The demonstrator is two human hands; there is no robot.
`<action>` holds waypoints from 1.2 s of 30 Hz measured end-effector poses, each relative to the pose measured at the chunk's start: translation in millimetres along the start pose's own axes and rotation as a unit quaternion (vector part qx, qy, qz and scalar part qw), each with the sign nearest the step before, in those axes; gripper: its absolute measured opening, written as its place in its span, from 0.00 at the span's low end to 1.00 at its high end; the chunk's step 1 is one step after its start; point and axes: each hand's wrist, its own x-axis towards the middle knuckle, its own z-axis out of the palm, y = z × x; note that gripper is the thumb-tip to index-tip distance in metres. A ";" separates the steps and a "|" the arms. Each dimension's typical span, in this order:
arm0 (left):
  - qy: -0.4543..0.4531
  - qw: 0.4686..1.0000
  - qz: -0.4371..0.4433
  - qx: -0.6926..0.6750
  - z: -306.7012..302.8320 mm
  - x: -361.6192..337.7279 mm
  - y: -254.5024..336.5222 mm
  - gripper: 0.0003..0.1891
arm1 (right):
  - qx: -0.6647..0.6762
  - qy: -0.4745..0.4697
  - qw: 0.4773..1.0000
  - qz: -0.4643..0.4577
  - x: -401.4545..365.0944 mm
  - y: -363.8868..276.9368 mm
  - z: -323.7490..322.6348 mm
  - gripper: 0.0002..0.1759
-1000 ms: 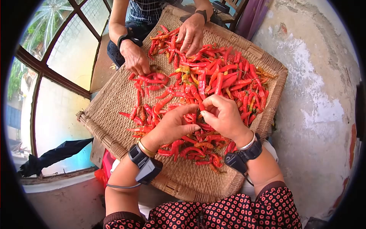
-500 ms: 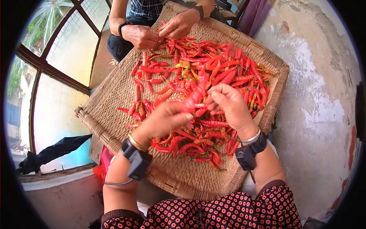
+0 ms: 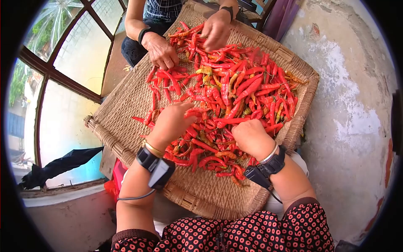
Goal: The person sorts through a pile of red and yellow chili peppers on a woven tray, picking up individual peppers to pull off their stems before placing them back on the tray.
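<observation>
Red chili peppers (image 3: 252,90) lie heaped on a woven tray (image 3: 201,191), with some yellowish and orange ones mixed in. Over the left side of the heap is my left hand (image 3: 170,124), its fingers curled with a red chili pepper (image 3: 195,111) between the fingertips and thumb. My right hand (image 3: 254,137) is closed, knuckles up, low over the near right part of the pile. Its fingertips are turned down among the peppers, so whatever they grip is hidden.
Across the tray another person's hands (image 3: 161,50) reach into the far peppers. Barred window panes (image 3: 69,130) and a folded black umbrella (image 3: 63,166) stand left. A worn plaster wall (image 3: 344,105) rises at right.
The blurred red peppers between my hands have left that spot. My left hand moved slightly up, and my right hand dropped onto the pile. The other person's hands separated and lowered.
</observation>
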 end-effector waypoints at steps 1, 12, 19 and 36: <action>-0.060 0.995 -0.042 0.074 -2.5 0.8 10.5 0.16 | 0.017 0.003 1.000 -0.010 1.7 0.8 7.0 0.03; -0.066 0.994 -0.074 0.048 -34.2 1.4 16.1 0.09 | 0.515 0.007 0.856 0.035 11.8 0.9 -32.1 0.12; 0.243 0.957 -0.154 -0.032 -39.7 15.5 -10.4 0.16 | 0.692 -0.036 0.713 0.109 16.6 -6.4 -25.6 0.06; 0.109 0.976 -0.155 -0.108 -25.6 11.5 15.0 0.11 | 0.496 0.041 0.868 0.013 25.9 -11.5 -0.1 0.14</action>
